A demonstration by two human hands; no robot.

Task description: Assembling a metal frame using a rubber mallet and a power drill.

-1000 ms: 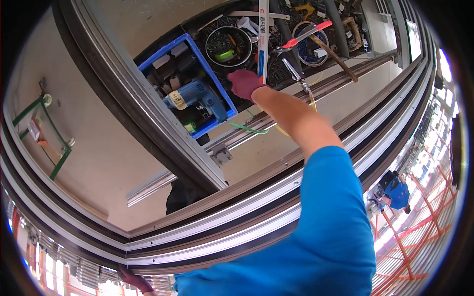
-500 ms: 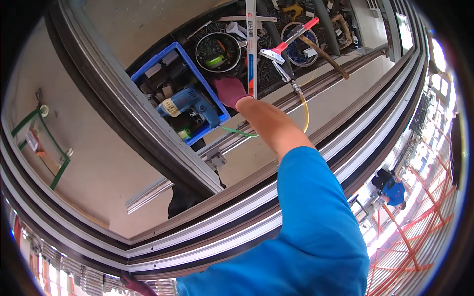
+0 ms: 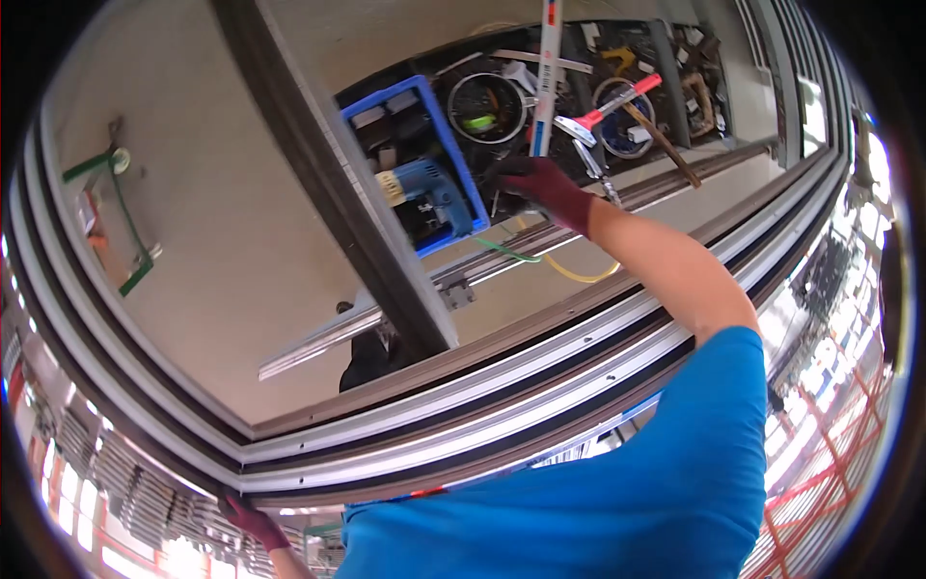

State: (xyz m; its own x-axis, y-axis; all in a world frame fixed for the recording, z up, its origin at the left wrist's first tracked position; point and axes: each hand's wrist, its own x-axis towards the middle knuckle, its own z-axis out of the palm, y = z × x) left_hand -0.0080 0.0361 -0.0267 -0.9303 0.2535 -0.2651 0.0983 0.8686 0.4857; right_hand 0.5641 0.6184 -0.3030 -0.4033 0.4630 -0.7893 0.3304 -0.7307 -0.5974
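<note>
My right hand (image 3: pixel 548 189), in a maroon glove with dark fingers, reaches over the tool tray between the blue crate and a white-and-blue bar (image 3: pixel 546 87). Its fingers are curled downward, and a thin piece shows just below them; what they grip is too small to make out. A blue power drill (image 3: pixel 429 188) lies in the blue crate (image 3: pixel 459 145) to the left of this hand. Beyond the fingers stands a round pan (image 3: pixel 487 135) with a green item inside. My left hand (image 3: pixel 255 522), gloved too, is at the near left corner of the metal frame (image 3: pixel 289 465), its fingers mostly hidden.
A red-handled scraper (image 3: pixel 617 106) and a wooden-handled tool (image 3: pixel 666 150) lie across a round bucket (image 3: pixel 627 145). Yellow and green hoses (image 3: pixel 579 278) loop near the rail. A dark crossbeam (image 3: pixel 328 183) runs left of the crate. A green-framed stand (image 3: pixel 135 222) is at far left.
My view has shifted, so the tray sits further right. My right hand has moved from the crate's rim toward the loose pieces below the pan, its fingers now curled. The left hand stays by the frame corner.
</note>
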